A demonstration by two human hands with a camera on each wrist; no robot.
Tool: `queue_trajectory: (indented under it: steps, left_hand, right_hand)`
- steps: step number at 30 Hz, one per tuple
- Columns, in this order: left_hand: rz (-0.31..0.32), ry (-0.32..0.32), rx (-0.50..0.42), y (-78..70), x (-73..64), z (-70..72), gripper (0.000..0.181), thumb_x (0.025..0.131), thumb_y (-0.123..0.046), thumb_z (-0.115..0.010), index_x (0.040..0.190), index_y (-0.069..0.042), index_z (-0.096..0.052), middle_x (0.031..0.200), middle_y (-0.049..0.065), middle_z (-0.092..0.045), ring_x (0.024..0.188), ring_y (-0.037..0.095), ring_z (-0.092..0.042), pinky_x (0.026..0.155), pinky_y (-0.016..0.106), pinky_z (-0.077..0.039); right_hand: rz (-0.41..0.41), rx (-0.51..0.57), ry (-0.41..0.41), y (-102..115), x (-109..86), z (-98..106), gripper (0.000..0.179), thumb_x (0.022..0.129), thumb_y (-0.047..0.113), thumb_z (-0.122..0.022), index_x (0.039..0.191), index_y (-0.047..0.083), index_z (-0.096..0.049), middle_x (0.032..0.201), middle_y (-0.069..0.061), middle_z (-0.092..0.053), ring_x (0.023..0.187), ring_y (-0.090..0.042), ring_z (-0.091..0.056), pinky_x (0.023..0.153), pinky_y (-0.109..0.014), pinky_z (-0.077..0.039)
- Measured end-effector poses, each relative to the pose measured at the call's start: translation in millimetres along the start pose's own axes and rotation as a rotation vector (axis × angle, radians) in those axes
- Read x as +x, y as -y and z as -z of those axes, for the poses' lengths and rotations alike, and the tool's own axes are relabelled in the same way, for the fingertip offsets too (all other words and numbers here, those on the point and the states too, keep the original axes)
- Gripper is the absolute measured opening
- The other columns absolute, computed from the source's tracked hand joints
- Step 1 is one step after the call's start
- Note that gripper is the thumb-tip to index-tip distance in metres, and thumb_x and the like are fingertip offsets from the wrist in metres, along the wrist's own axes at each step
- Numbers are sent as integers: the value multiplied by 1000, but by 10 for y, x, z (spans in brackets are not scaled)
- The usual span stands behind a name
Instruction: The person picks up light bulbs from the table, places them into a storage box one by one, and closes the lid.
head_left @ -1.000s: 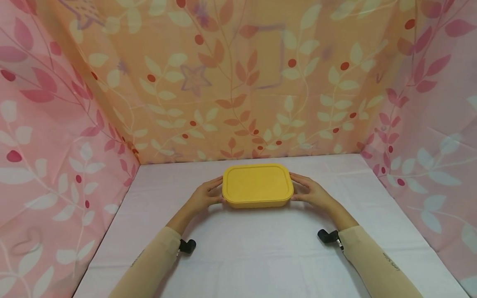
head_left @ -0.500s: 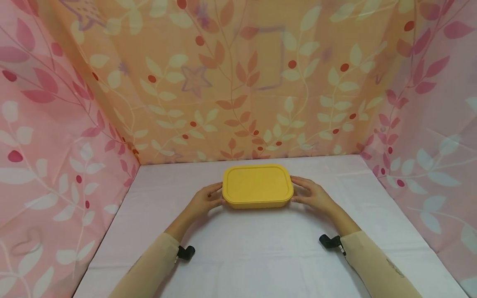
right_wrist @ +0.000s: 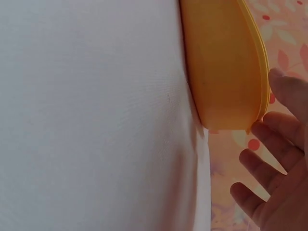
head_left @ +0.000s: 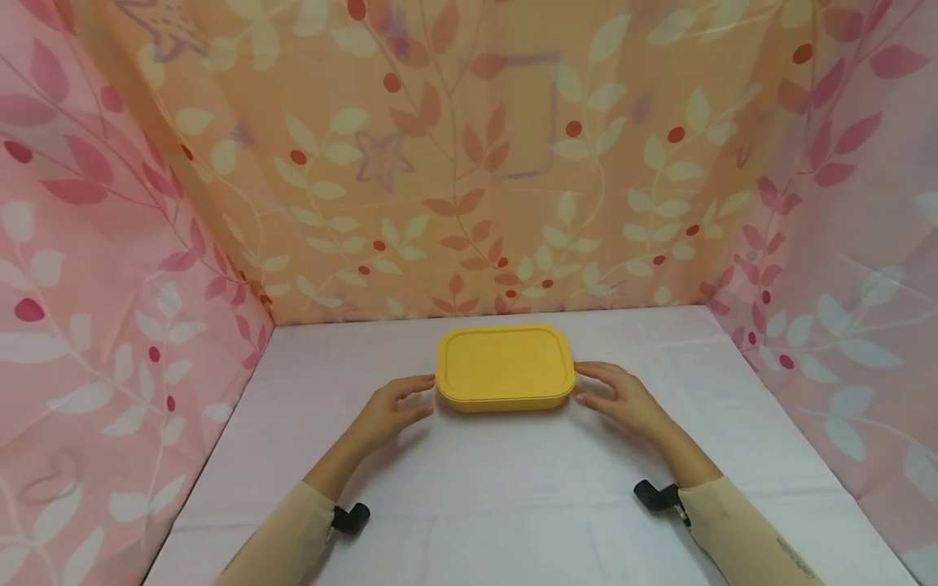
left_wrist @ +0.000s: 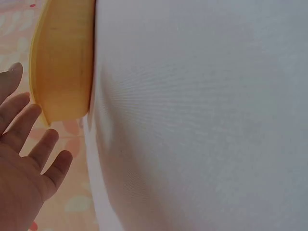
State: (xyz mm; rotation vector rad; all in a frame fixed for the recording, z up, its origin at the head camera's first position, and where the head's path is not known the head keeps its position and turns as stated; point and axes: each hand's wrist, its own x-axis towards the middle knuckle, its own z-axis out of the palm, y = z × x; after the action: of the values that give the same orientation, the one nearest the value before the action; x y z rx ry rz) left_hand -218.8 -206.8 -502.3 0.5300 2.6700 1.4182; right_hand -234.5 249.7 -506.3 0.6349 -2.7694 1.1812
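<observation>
A yellow rectangular lidded box [head_left: 506, 365] with rounded corners rests on the white-covered table, toward its back. Beside its left end is my left hand [head_left: 388, 411], fingers loosely extended, the thumb apart from the box and the fingertips close to its edge. My right hand [head_left: 619, 395] is at the opposite end with relaxed, spread fingers, their tips right at the lid's edge. Both wrist views show the side wall of the box [left_wrist: 65, 62] and spread fingers that grip nothing.
White cloth [head_left: 469, 496] covers the table. A patterned orange curtain [head_left: 454, 163] hangs behind it, with pink leafy curtains [head_left: 95, 268] on both sides. A small black device [head_left: 352, 518] sits at each wrist by the beige sleeves.
Both hands have loosened from the ends of the box and drawn back toward me and slightly outward. The box has stayed in place.
</observation>
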Motion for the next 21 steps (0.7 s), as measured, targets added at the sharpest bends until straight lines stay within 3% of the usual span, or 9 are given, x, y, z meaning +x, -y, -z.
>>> queue_trajectory:
  steps: [6, 14, 21]
  left_hand:
    - [-6, -12, 41, -50, -105, 31, 46, 93, -25, -78, 137, -16, -68, 145, -8, -60, 144, 27, -47, 120, 60, -36]
    - [-40, 2, 128, -118, -247, 81, 40, 95, -29, -76, 134, -27, -69, 144, -8, -61, 140, 26, -50, 116, 58, -42]
    - [-74, 7, 207, -109, -372, 145, 40, 94, -31, -77, 133, -24, -69, 143, -8, -60, 138, 23, -51, 114, 54, -46]
  right_hand:
    - [46, -92, -49, 67, -58, -29, 51, 91, 29, -80, 137, 15, -66, 140, -10, -63, 135, -36, -52, 113, -63, -42]
    - [185, -261, -101, 161, -100, -35, 45, 89, 20, -82, 131, 9, -69, 129, -8, -70, 124, -33, -60, 105, -58, -50]
    - [243, -336, -129, 201, -127, -17, 43, 87, 19, -83, 127, 9, -71, 124, -8, -72, 119, -32, -63, 103, -60, -50]
